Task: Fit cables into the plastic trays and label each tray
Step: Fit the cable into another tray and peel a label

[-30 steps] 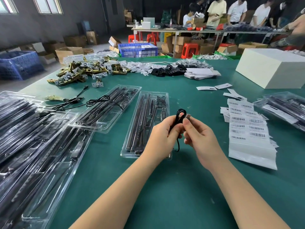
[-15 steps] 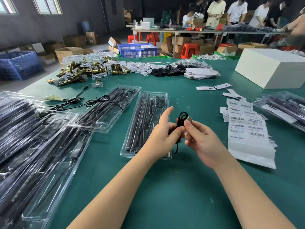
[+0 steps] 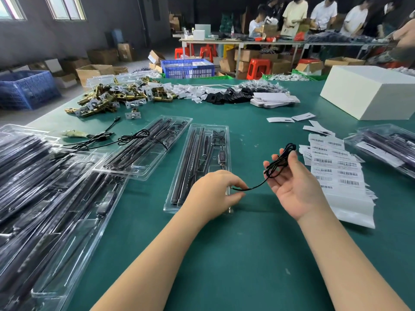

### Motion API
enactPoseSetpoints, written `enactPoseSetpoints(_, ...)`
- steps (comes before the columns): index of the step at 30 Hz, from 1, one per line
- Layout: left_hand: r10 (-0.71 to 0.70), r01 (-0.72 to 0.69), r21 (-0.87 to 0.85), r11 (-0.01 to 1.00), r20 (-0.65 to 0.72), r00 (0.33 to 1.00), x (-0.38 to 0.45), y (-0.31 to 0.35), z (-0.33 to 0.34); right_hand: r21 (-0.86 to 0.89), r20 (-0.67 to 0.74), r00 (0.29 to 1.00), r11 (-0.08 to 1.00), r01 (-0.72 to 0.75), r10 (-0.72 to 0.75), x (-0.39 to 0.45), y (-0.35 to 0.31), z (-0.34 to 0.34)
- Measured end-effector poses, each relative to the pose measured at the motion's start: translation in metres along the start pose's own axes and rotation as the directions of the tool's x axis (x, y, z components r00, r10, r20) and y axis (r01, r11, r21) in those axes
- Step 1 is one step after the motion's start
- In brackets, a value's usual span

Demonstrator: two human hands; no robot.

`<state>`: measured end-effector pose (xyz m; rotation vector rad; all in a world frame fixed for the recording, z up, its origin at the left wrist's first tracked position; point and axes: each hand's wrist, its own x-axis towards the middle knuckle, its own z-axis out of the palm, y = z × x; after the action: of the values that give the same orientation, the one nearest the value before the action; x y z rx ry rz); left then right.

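A thin black cable [image 3: 276, 166] stretches between my hands above the green table. My right hand [image 3: 292, 182] holds its coiled part between thumb and fingers, palm turned up. My left hand [image 3: 215, 194] pinches the cable's free end over the near end of a clear plastic tray [image 3: 195, 207]. That tray holds black strips, a small controller and another cable. A second tray [image 3: 146, 169] lies to its left with loose black cables [image 3: 134, 140] draped across it. Sheets of barcode labels [image 3: 336, 171] lie right of my right hand.
Stacks of clear trays [image 3: 40, 198] fill the left side, and one more tray [image 3: 386, 147] sits at the far right. Brass hardware [image 3: 107, 102], black and white tags [image 3: 224, 93] and a white box [image 3: 370, 93] lie farther back. People work at a distant table.
My hands have moved apart. The left hand dropped toward the tray, pulling out the cable's end, while the right hand carried the coil up and to the right.
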<state>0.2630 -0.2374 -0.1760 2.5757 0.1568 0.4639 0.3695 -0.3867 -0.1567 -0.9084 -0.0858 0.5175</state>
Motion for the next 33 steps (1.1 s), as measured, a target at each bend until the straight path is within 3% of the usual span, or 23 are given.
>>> enactPoseSetpoints(5,-0.063,0.065,0.11,0.992,-0.021,0.998,0.002,0.002,0.003,-0.007,0.039,0.997,0.998,-0.068,0.068,0.001,0.002,-0.001)
enactPoseSetpoints(9,-0.078,0.088,0.097,0.991,-0.099,0.992,0.001,0.003,0.009,-0.189,0.082,0.982,0.971,-0.15,0.168,-0.001,0.005,-0.002)
enactPoseSetpoints(16,-0.095,0.098,0.017,0.995,-0.153,0.984,-0.001,-0.001,0.014,-0.45,0.036,0.952,0.855,-0.257,0.305,-0.003,0.023,0.005)
enactPoseSetpoints(21,-0.112,0.117,0.021,0.993,-0.176,0.978,-0.002,-0.002,0.014,-0.513,-0.031,0.962,0.822,-0.248,0.271,-0.003,0.029,0.009)
enactPoseSetpoints(29,-0.118,0.115,-0.023,0.993,-0.15,0.982,-0.003,0.002,0.01,-0.623,0.019,0.949,0.746,-0.235,0.314,-0.002,0.031,0.008)
enactPoseSetpoints(33,-0.079,0.082,0.012,0.997,-0.164,0.983,-0.004,0.004,0.011,-0.623,0.0,0.97,0.759,-0.191,0.244,-0.003,0.035,0.008)
